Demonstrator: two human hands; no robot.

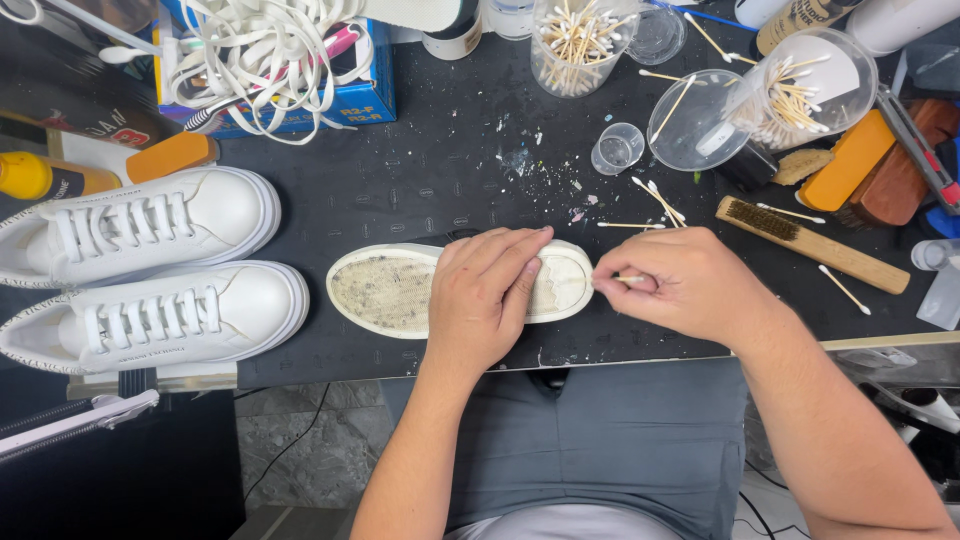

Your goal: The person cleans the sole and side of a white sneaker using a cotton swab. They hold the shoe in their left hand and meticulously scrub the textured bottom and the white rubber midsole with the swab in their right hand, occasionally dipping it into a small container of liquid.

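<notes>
Left hand presses one upturned shoe; right hand pinches one swab, probably

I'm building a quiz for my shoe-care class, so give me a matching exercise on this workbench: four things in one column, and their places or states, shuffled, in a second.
Things:
1. left hand
2. right hand
3. pair of white sneakers
4. wooden brush

Places or states:
A. stands side by side at the left edge of the mat
B. lies above the right hand, bristles up
C. presses flat on the upturned shoe sole
D. pinches a cotton swab at the sole's end

Pairs: 1-C, 2-D, 3-A, 4-B
</notes>
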